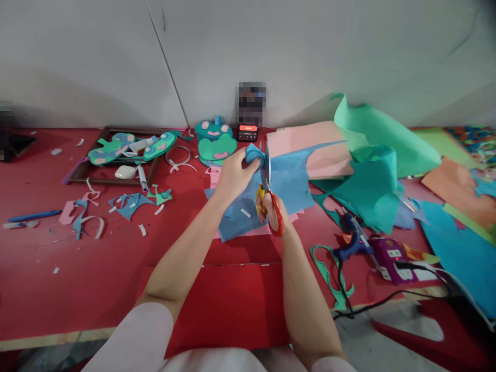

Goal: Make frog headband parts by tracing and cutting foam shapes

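Pinched in my left hand (237, 175) is a small piece of blue felt (254, 153), held up above the table. My right hand (276, 213) grips a pair of scissors (267, 173) with red and yellow handles, its blades pointing away from me along the felt's right edge. The blades look slightly parted; whether they touch the felt is hard to tell. Beneath both hands lies a larger blue felt sheet (242, 219) with pink material under it. Green frog-like felt pieces (217, 150) with pink details lie just beyond my left hand.
A dark frame (112, 180) at the left holds felt pieces, markers and a white case. Scraps (132, 204) litter the red table (96, 289). On the right are green felt (387, 134), a blue glue gun (354, 237), a purple power block (391, 258) and a black cable (372, 305).
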